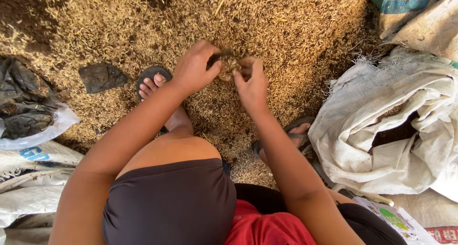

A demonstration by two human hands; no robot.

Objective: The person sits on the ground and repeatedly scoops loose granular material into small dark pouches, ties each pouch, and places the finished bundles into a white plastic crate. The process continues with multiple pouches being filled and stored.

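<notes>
Two bare hands, left hand (pixel 194 69) and right hand (pixel 251 84), pinch one small clump of dry golden rice husk (pixel 228 66) between them, above the husk-covered floor (pixel 286 30).

You see golden-tan husks (pixel 267 30), a dirty white woven sack (pixel 381 125), your dark brown shorts (pixel 171 202), red shirt (pixel 267 226) and black sandals (pixel 150 75)

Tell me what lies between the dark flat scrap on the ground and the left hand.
In the head view, between the dark scrap and the left hand lie loose husks and the left foot in its dark sandal.
</notes>
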